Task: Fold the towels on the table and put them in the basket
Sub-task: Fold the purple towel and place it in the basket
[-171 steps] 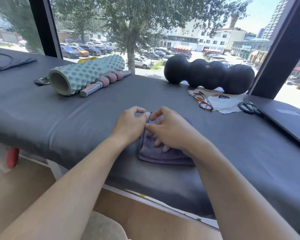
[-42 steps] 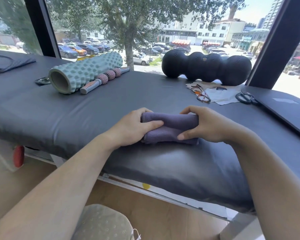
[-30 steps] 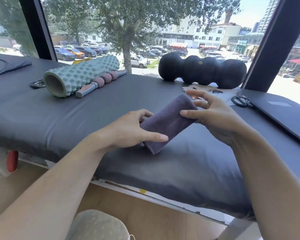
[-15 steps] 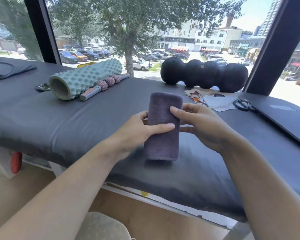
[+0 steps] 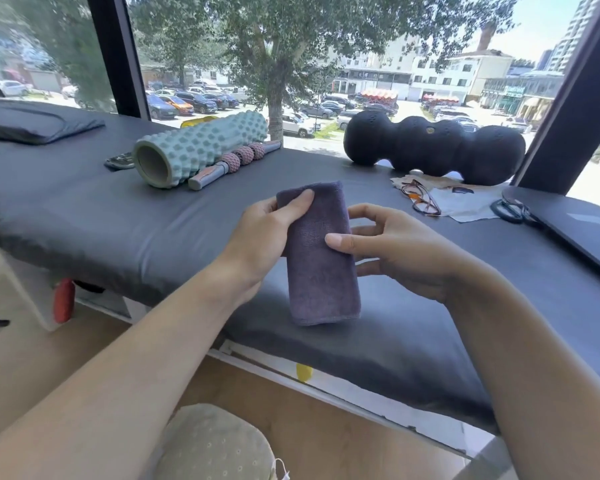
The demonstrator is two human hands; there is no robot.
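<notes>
A folded purple-grey towel [image 5: 321, 268] hangs upright in front of me, lifted above the dark padded table [image 5: 118, 216]. My left hand [image 5: 264, 237] pinches its upper left corner, thumb across the front. On the towel's right side is my right hand [image 5: 392, 251]. Its thumb tip touches the towel's right edge and its fingers curl behind that edge. No basket is in view.
A mint foam roller [image 5: 194, 147] and a massage stick [image 5: 232, 162] lie at the back left, a black peanut roller [image 5: 433, 145] at the back right. Glasses [image 5: 421, 197], cloths, scissors [image 5: 510, 209] and a dark laptop [image 5: 575, 223] sit right. A cushion [image 5: 215, 445] is below.
The towel was folded flat, then gripped by both hands, lifted and turned from lying sideways to hanging upright. My left hand has slid up to its top corner.
</notes>
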